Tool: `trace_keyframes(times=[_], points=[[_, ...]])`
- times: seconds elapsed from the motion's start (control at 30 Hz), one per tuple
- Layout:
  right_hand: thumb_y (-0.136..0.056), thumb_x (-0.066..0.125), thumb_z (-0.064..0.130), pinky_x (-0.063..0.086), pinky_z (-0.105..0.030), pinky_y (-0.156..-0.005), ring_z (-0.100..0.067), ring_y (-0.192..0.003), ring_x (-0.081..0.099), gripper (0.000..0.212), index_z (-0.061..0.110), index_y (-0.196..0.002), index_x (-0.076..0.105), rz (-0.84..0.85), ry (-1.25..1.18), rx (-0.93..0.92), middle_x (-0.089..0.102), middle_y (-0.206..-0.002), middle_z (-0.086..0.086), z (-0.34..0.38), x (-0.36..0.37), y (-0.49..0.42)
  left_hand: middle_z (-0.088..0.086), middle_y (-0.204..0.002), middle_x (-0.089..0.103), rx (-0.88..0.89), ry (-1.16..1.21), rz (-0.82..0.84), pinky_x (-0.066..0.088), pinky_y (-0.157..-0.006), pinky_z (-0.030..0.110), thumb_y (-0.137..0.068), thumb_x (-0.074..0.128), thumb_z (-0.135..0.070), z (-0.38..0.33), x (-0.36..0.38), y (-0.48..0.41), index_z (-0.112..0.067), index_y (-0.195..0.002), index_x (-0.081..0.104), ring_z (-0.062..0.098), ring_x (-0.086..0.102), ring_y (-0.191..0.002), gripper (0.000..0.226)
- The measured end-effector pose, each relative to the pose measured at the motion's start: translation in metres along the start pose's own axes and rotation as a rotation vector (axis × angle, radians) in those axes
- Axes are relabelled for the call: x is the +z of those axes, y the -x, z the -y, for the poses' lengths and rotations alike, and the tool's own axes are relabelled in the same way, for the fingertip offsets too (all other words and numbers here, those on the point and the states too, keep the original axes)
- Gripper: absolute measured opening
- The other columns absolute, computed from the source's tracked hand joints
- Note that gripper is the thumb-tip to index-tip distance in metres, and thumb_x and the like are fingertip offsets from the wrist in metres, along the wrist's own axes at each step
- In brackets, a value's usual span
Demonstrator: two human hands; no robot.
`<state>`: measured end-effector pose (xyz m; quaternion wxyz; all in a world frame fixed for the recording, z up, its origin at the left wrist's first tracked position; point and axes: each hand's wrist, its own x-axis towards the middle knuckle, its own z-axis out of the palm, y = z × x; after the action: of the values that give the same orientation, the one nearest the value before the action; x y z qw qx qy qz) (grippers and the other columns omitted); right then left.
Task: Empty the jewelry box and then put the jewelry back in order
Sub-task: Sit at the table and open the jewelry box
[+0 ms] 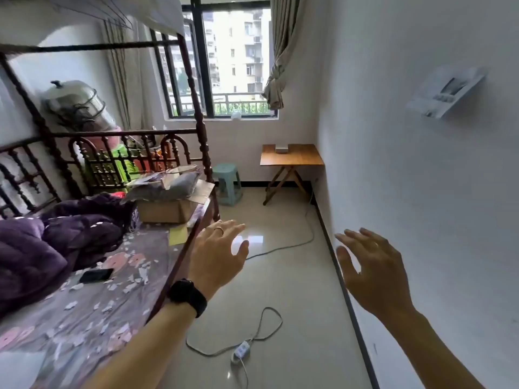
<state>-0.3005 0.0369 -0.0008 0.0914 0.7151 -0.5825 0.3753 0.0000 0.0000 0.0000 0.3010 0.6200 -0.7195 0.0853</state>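
With left hand [219, 256] and right hand [373, 273] spread, empty, walk to box [282, 149] on table [304, 158] far ahead of them; mind cable [242, 350] underneath.

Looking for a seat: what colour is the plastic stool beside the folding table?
The stool is pale mint green, seen best in the head view.

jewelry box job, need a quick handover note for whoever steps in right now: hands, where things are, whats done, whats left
Left hand: open, holds nothing, raised beside the bed.
Right hand: open, holds nothing, raised near the wall.
Things: a small pale box, probably the jewelry box, sits on the wooden folding table across the room. It is too far away to tell whether it is open.
Done: nothing that shows; no jewelry is laid out.
Left: go to the table, empty the box, then put the jewelry back in order.
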Motion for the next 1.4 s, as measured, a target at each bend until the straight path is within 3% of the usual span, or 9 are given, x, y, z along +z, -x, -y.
trace_keyframes(times=[0.23, 0.4, 1.0, 1.4], points=[[-0.093, 0.050, 0.035, 0.047, -0.048, -0.102, -0.023, -0.124, 0.060, 0.036, 0.022, -0.116, 0.075, 0.170, 0.072, 0.019, 0.072, -0.122, 0.002, -0.042, 0.077, -0.024, -0.001, -0.133, 0.064, -0.061, -0.010, 0.159, 0.039, -0.111, 0.044, -0.093, 0.062, -0.037, 0.018, 0.079, -0.022, -0.028, -0.129, 0.066, 0.021, 0.053, -0.129, 0.038], [-0.093, 0.050, 0.036, 0.043, -0.046, -0.105, -0.021, -0.125, 0.059, 0.036, 0.024, -0.116, 0.075, 0.199, 0.064, 0.039, 0.071, -0.122, 0.005, -0.066, 0.135, -0.078, -0.002, -0.135, 0.063, -0.078, -0.024, 0.202, 0.036, -0.113, 0.042, -0.094, 0.062, -0.035, 0.045, 0.133, -0.077, -0.028, -0.130, 0.065, 0.021, 0.052, -0.131, 0.037], [-0.093, 0.047, 0.037, 0.038, -0.047, -0.109, -0.019, -0.132, 0.053, 0.038, 0.025, -0.119, 0.073, 0.284, -0.005, 0.106, 0.070, -0.123, 0.009, -0.171, 0.355, -0.348, -0.009, -0.136, 0.061, -0.140, -0.052, 0.289, 0.035, -0.111, 0.036, -0.095, 0.055, -0.042, 0.135, 0.325, -0.388, -0.036, -0.134, 0.060, 0.015, 0.047, -0.132, 0.039], [-0.097, 0.056, 0.034, 0.035, -0.047, -0.112, -0.018, -0.136, 0.048, 0.030, 0.027, -0.122, 0.070, 0.378, -0.080, -0.028, 0.069, -0.125, 0.010, -0.275, 0.527, -0.586, -0.007, -0.126, 0.067, -0.268, -0.041, 0.220, 0.043, -0.103, 0.039, -0.092, 0.061, -0.034, 0.162, 0.451, -0.611, -0.031, -0.122, 0.069, 0.020, 0.057, -0.122, 0.031]])
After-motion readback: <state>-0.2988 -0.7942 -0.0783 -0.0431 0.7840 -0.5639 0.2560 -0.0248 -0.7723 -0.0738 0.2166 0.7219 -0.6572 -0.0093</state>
